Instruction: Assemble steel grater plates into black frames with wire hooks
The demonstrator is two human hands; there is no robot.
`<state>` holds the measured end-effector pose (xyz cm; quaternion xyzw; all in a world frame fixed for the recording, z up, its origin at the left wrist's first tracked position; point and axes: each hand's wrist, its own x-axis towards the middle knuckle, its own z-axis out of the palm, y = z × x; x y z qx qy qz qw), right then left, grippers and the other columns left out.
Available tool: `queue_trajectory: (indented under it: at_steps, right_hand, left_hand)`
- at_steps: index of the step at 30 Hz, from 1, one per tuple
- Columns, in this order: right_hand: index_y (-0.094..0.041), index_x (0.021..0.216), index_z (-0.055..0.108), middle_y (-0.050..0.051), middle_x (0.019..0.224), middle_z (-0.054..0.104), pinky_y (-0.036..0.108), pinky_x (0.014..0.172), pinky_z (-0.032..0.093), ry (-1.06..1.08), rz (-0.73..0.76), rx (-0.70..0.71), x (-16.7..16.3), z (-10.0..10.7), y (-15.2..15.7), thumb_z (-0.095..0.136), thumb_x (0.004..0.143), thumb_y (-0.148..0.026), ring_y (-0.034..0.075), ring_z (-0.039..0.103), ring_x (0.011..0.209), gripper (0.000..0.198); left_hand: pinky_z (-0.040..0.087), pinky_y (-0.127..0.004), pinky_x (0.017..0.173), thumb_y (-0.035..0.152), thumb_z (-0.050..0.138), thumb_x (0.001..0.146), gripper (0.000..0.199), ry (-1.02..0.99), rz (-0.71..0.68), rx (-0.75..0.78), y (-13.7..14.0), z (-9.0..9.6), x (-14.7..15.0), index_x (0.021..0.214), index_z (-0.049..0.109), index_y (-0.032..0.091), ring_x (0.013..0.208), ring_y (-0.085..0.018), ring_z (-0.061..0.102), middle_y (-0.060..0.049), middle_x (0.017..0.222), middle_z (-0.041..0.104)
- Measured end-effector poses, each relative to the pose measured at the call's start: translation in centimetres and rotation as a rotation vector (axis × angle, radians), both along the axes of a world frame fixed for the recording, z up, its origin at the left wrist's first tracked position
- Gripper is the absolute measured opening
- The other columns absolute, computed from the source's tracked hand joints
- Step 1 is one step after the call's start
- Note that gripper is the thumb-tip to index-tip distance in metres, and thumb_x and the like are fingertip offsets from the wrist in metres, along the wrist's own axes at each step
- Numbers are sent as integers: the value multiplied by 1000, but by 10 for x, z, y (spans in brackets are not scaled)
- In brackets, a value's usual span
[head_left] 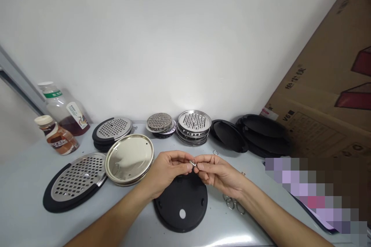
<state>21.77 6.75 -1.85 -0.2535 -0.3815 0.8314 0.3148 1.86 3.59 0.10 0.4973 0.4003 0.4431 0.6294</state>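
Left hand (170, 168) pinches; right hand (219, 171) mirrors it closely.

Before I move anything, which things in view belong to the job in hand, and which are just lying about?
Probably in the job:
small metal ring, pinched between left grip and right grip
black disc beneath them
loose metal rings
black-rimmed perforated discs
stacked slotted metal discs

Apparently just lying about:
bottle of dark red liquid
brown-labelled bottle
cardboard box
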Motion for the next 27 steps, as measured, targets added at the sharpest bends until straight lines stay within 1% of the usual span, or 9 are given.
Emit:
queue_trajectory:
  at_steps: [2,4,8,10,12,15,21,25,27]
  right_hand:
    - [-11,97,74,5,82,70,15,52,45,-24,-2,44,0,0,-1,80,75,-17,4,56,56,23]
    - [-12,97,73,5,83,71,18,54,47,-65,-12,119,0,-2,-2,80,75,-19,6,59,56,24]
    - [-13,95,72,4,78,70,25,58,50,-200,-43,362,-4,-4,-6,76,80,-26,11,62,59,20]
    - [-13,89,71,3,74,68,26,60,50,-260,-41,449,-6,-4,-9,70,85,-30,12,62,59,17]
    - [-13,87,70,3,74,66,27,62,50,-286,-34,474,-6,-4,-10,67,87,-32,12,62,60,19]
    - [-14,88,69,3,78,65,27,62,49,-282,-27,453,-5,-5,-11,66,88,-34,12,61,61,20]
    - [-14,85,64,0,66,59,25,60,46,-332,8,477,-4,-6,-9,62,90,-39,11,57,58,25]
    - [-15,91,61,-3,64,54,25,59,45,-436,32,570,-6,-2,-13,54,95,-44,12,55,56,30]
    - [-16,90,59,-3,65,53,25,58,44,-495,17,632,-7,0,-15,50,96,-45,12,55,57,30]
  left_hand:
    - [48,-27,77,20,75,77,21,6,-7,11,0,1,-1,96,74,13,80,-16,65,-6,83,73]
    - [48,-28,78,21,74,78,20,26,-14,37,-1,1,-1,98,73,13,80,-16,65,-6,83,72]
    - [48,-29,79,22,70,82,17,59,-20,76,-1,0,-1,97,71,14,79,-16,65,-5,81,71]
    - [49,-30,79,21,69,83,15,59,-24,91,-2,-1,0,96,71,14,77,-16,65,-4,79,71]
    - [49,-30,79,21,68,83,14,73,-18,108,-2,-2,1,96,70,14,78,-17,65,-4,79,70]
    - [48,-28,78,19,66,84,16,133,-7,129,-2,-2,2,98,71,15,79,-16,63,-4,81,70]
    - [45,-25,74,17,63,82,15,236,6,152,-1,1,2,94,72,16,76,-14,58,-1,77,65]
    - [42,-24,69,17,61,81,8,308,19,147,1,1,1,84,69,16,71,-14,55,1,72,62]
    - [42,-24,67,16,60,80,7,328,17,148,2,2,0,82,67,17,69,-13,55,2,71,60]
